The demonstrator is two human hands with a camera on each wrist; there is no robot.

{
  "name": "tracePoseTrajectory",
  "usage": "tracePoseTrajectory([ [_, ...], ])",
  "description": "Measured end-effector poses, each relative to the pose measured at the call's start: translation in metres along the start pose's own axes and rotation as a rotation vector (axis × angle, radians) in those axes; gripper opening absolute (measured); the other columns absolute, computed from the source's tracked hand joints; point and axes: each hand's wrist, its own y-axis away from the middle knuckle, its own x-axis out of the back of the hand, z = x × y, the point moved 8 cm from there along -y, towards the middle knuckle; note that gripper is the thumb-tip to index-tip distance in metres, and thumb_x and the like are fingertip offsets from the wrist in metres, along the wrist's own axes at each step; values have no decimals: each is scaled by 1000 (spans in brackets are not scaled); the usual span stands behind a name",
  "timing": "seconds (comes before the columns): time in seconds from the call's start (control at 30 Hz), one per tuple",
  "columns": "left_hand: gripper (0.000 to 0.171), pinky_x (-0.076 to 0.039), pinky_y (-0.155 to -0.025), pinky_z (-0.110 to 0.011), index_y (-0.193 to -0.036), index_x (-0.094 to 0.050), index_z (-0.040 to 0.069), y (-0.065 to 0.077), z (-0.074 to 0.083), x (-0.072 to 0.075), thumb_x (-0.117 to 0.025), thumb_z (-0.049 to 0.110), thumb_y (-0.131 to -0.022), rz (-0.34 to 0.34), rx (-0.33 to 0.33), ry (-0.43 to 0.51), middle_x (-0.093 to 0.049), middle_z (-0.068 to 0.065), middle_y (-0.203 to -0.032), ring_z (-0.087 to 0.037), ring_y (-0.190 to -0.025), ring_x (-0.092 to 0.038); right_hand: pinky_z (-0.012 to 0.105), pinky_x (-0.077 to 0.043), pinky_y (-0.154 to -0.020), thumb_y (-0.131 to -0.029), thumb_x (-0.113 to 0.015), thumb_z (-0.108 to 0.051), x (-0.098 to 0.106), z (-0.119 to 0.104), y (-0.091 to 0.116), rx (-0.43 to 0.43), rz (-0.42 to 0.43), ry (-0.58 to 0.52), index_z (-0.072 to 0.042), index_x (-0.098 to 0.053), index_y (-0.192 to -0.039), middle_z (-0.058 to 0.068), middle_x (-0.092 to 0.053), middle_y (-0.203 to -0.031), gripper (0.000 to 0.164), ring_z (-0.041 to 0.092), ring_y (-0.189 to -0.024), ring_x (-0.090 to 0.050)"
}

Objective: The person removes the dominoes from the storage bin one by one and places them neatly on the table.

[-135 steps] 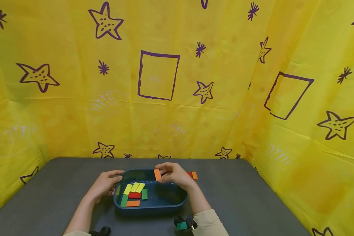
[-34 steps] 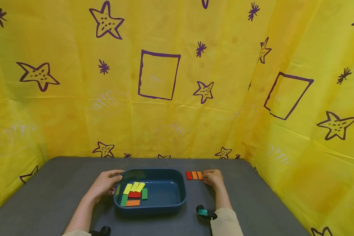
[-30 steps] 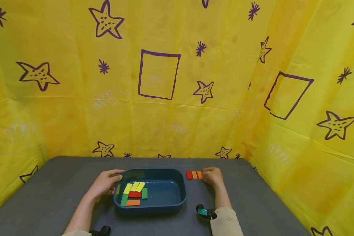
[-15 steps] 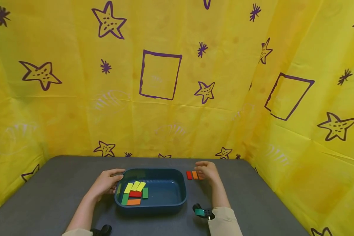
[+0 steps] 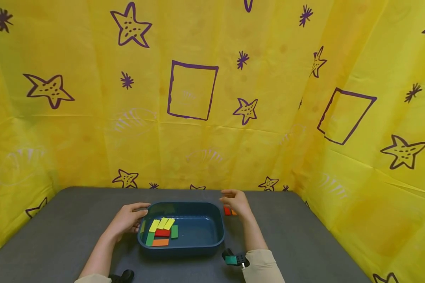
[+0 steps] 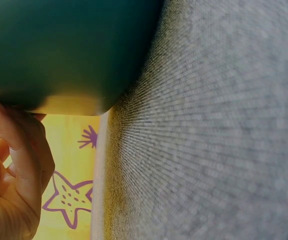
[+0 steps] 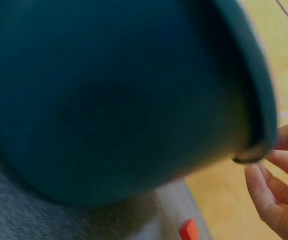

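Grips the left end of a dark-blue, round-cornered plastic tub (image 5: 198, 236) with the left hand (image 5: 128, 219), holding its rim in curled fingers. Hovers by the tub's far right corner with the right hand (image 5: 238, 202), on loose, parted fingers, apparently empty. Note the flat red rectangular tile (image 5: 228, 211) on the grey bench (image 5: 304, 243), with a half-hidden orange tile (image 5: 234, 212) beside it. Count three yellow tiles (image 5: 163, 223), two green tiles (image 5: 174, 232), one red and one orange in the tub's left half. Looks like shifting tiles out singly, between carries. Calls next for reaching in and pinching just one.
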Motion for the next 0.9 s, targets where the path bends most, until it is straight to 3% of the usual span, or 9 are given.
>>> tracePoseTrajectory([
  [0.27,46,-52,-54,-25,-141,-49,-3,0,0,-1,-51,17,-100,-2,2,2,-65,-10,-89,-15,-59,-56,38,-61,-80,-84,-71,-2,-23,-10,2,77,-48,11,7,-67,-116,31,-65,-114,34,24,-87,-72],
  [0.63,45,-52,-54,-25,-142,-48,-3,0,0,-1,-50,17,-101,-7,10,5,-65,-10,-86,-14,-57,-54,38,-61,-82,-85,-74,-6,-69,-20,13,127,-280,9,6,-65,-121,27,-65,-120,39,21,-93,-70],
  [0.9,46,-52,-54,-26,-142,-48,-3,1,1,-1,-50,17,-100,-9,8,-1,-65,-10,-86,-14,-58,-54,37,-59,-84,-83,-75,-6,-100,-23,26,139,-395,26,1,-67,-121,25,-66,-119,39,19,-92,-68],
])
